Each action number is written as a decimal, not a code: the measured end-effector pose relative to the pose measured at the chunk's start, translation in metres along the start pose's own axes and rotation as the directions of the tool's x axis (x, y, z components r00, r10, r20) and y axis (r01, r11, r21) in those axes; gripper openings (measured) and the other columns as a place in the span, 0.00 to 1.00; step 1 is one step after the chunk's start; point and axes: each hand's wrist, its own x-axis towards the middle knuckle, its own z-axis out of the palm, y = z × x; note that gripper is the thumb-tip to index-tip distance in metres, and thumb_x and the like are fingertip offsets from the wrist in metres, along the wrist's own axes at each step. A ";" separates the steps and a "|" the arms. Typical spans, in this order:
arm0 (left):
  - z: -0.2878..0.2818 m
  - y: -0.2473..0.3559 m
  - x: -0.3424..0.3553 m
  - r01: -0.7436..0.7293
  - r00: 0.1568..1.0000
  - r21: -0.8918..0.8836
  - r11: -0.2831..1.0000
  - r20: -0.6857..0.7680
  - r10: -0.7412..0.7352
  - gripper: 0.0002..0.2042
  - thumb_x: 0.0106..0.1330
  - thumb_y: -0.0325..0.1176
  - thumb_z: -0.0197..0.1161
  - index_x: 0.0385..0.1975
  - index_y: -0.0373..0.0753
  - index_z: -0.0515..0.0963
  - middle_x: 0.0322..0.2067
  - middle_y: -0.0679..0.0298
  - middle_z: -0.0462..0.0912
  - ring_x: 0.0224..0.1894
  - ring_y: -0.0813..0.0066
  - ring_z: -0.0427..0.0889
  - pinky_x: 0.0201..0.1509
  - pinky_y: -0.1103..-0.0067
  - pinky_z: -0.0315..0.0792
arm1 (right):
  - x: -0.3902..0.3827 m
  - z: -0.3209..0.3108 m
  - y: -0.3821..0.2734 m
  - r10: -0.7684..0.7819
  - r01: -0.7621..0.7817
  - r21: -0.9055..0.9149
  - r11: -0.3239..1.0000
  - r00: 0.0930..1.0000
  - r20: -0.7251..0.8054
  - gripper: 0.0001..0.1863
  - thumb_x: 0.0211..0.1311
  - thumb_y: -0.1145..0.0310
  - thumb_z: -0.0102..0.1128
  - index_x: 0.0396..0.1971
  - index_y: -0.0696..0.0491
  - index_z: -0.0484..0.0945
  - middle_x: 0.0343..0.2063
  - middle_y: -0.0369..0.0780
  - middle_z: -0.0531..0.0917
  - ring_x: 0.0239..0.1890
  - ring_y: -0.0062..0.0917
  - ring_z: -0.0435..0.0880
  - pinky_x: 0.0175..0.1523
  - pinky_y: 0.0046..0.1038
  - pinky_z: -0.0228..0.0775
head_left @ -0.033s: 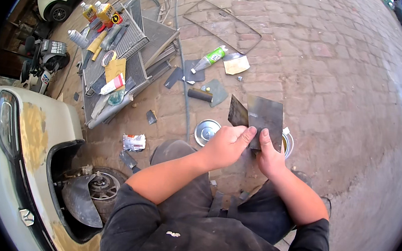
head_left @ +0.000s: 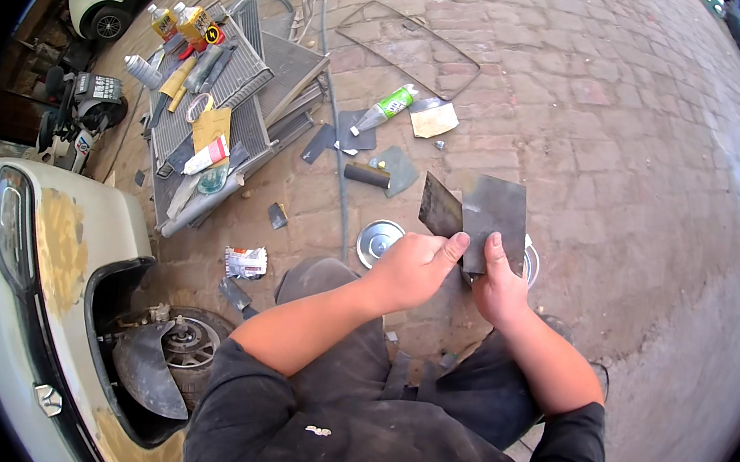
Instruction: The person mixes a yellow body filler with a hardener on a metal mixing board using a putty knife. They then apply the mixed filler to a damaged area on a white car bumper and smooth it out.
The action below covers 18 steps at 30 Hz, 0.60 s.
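Head view: wide plate (head_left: 497, 210) in clamped right fingers (head_left: 496, 251), smaller plate (head_left: 439, 204) in clamped left fingers (head_left: 454, 248), both mostly forward.

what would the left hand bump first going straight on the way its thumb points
Probably the dark plate in the right hand, close beside the left hand, though depth is unclear.

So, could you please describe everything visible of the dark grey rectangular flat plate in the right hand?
The dark grey rectangular flat plate looks thin, perhaps metal, its face smudged, brownish near the upper left corner. It is held up above the brown brick paving, face toward the camera. The bare right hand grips its lower part, thumb on the face; whether the bare left hand touches it is unclear.
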 end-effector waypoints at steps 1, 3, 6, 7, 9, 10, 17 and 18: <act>-0.002 -0.002 0.001 0.024 1.000 0.161 0.987 -0.003 -0.024 0.28 0.75 0.54 0.48 0.26 0.33 0.77 0.22 0.63 0.80 0.21 0.78 0.76 0.26 0.79 0.70 | 0.002 0.001 -0.003 -0.029 0.036 0.125 0.992 0.998 -0.054 0.19 0.76 0.59 0.47 0.57 0.56 0.71 0.50 0.39 0.80 0.52 0.26 0.78 0.58 0.31 0.70; 0.000 -0.004 0.002 0.080 0.996 -0.091 0.993 -0.020 -0.082 0.29 0.74 0.57 0.48 0.27 0.34 0.78 0.23 0.65 0.81 0.21 0.78 0.71 0.27 0.77 0.66 | 0.003 0.003 -0.014 0.023 -0.033 0.266 0.963 0.999 0.038 0.20 0.76 0.59 0.45 0.58 0.55 0.70 0.53 0.41 0.79 0.55 0.29 0.78 0.62 0.36 0.68; 0.012 -0.003 0.008 -0.135 0.987 -0.536 0.833 -0.145 0.067 0.21 0.76 0.47 0.51 0.33 0.35 0.81 0.29 0.68 0.83 0.29 0.81 0.76 0.34 0.81 0.68 | -0.004 0.009 -0.028 0.127 -0.146 0.342 0.928 0.989 0.078 0.23 0.76 0.58 0.43 0.62 0.57 0.67 0.59 0.43 0.75 0.61 0.35 0.75 0.66 0.41 0.65; 0.010 -0.010 0.011 -0.200 0.977 -0.591 0.781 -0.184 0.111 0.18 0.76 0.44 0.51 0.41 0.34 0.79 0.37 0.64 0.83 0.38 0.77 0.79 0.42 0.78 0.71 | -0.006 0.006 -0.036 0.083 -0.101 0.270 0.957 0.993 0.079 0.23 0.76 0.59 0.43 0.62 0.58 0.66 0.59 0.43 0.75 0.62 0.34 0.74 0.66 0.40 0.64; 0.002 -0.012 0.017 -0.323 0.942 -0.692 0.645 -0.298 0.153 0.15 0.75 0.37 0.51 0.51 0.33 0.74 0.46 0.58 0.82 0.49 0.71 0.81 0.53 0.74 0.75 | -0.002 -0.007 -0.056 0.001 -0.012 0.119 0.993 0.995 0.099 0.23 0.76 0.60 0.45 0.63 0.59 0.66 0.60 0.44 0.75 0.63 0.33 0.73 0.68 0.38 0.63; -0.001 0.002 0.017 -0.383 0.918 -0.730 0.566 -0.368 0.146 0.14 0.74 0.34 0.52 0.54 0.33 0.72 0.48 0.57 0.81 0.50 0.69 0.82 0.55 0.72 0.75 | 0.000 -0.023 -0.070 -0.099 0.105 -0.100 0.989 0.993 0.056 0.23 0.76 0.61 0.46 0.62 0.61 0.67 0.59 0.44 0.76 0.64 0.33 0.72 0.68 0.37 0.63; -0.021 -0.003 0.030 -0.296 0.940 -0.750 0.592 -0.340 0.039 0.13 0.71 0.29 0.54 0.53 0.33 0.72 0.48 0.63 0.79 0.50 0.77 0.77 0.56 0.75 0.71 | -0.004 -0.117 -0.039 0.427 -0.151 -0.987 -0.054 0.890 -0.159 0.22 0.62 0.79 0.51 0.58 0.57 0.72 0.49 0.52 0.81 0.54 0.43 0.79 0.58 0.36 0.71; -0.018 0.000 0.031 -0.295 0.944 -0.736 0.610 -0.324 0.066 0.14 0.71 0.29 0.54 0.53 0.33 0.72 0.48 0.63 0.79 0.50 0.78 0.77 0.56 0.76 0.70 | -0.002 -0.143 -0.015 0.419 -0.019 -0.996 -0.087 0.906 -0.054 0.21 0.57 0.81 0.51 0.53 0.57 0.74 0.45 0.51 0.82 0.50 0.44 0.80 0.55 0.38 0.72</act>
